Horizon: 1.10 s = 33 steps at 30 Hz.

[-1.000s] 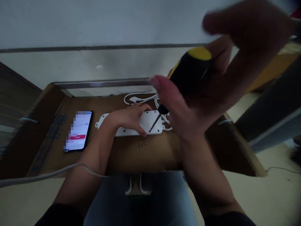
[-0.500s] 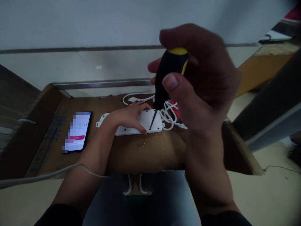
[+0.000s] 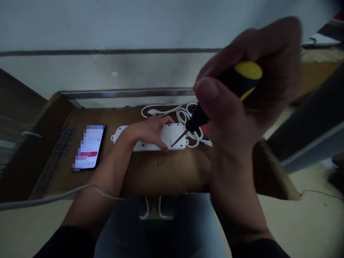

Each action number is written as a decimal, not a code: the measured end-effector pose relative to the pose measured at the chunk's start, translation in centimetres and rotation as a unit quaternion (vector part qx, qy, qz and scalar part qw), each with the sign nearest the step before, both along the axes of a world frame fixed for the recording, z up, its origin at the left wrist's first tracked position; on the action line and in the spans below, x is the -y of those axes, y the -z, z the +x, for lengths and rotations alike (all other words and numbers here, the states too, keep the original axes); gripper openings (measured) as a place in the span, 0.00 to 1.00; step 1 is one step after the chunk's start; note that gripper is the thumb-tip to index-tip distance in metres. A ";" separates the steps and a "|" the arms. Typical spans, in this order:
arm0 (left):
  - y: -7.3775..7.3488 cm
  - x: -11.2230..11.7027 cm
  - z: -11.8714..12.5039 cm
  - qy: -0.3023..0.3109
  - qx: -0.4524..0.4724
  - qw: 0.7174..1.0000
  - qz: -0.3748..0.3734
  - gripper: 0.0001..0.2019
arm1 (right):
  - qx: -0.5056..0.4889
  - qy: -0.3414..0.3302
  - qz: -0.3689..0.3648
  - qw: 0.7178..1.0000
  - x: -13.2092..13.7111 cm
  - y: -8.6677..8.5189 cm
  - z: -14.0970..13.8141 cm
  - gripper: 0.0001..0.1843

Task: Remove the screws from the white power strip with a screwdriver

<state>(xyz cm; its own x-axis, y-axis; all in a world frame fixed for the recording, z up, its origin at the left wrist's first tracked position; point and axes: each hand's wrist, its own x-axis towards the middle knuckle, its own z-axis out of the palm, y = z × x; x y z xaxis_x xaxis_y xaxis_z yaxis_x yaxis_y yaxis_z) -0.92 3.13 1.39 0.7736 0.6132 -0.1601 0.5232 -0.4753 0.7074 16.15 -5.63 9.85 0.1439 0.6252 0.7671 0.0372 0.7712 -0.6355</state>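
A white power strip (image 3: 177, 133) lies on the cardboard with its screw-hole side up. My left hand (image 3: 152, 132) grips it across the middle, thumb on the near edge and fingers over the far edge. In my right hand (image 3: 249, 86) is a black and yellow screwdriver (image 3: 197, 116), its handle wrapped by the fingers. The screwdriver slants down to the left, and its tip meets a screw hole near the strip's right front edge. Whether a screw sits in that hole I cannot tell. Several small screws (image 3: 161, 163) lie on the cardboard in front of the strip.
The strip's white cord (image 3: 185, 114) is coiled behind and to its right, with a plug (image 3: 154, 113) at the back. A phone (image 3: 90, 147) with a lit screen lies to the left. Cardboard walls (image 3: 29, 150) rise at both sides. A pale cable (image 3: 53, 197) crosses my left forearm.
My right hand has swung right, tipping the screwdriver from nearly upright to a strong slant; its tip stays at the same hole. My left hand keeps its place on the strip.
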 end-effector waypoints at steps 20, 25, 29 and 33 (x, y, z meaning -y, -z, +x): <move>-0.3 0.0 0.4 0.045 -0.113 0.991 0.062 0.55 | -0.059 -0.012 -0.044 0.997 -0.8 1.4 -3.4 0.15; -0.3 0.0 0.4 0.050 -0.107 0.991 0.065 0.53 | -0.029 -0.141 -0.104 0.984 -1.1 -0.7 -1.5 0.16; -0.4 0.0 0.5 0.051 -0.128 0.989 0.058 0.55 | -0.024 -0.304 -0.161 0.939 -0.8 -1.4 -0.1 0.14; -0.4 0.0 0.4 0.051 -0.130 0.988 0.064 0.56 | -0.013 -0.153 -0.105 0.983 -0.5 -0.7 -2.0 0.15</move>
<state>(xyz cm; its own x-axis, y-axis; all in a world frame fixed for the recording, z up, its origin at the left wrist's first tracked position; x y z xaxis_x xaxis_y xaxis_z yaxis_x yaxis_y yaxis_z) -0.47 3.18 1.76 0.7753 0.5625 -0.2870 0.6239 -0.6118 0.4863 14.18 -5.13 10.57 -0.0584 0.7865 0.6148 -0.1940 0.5952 -0.7799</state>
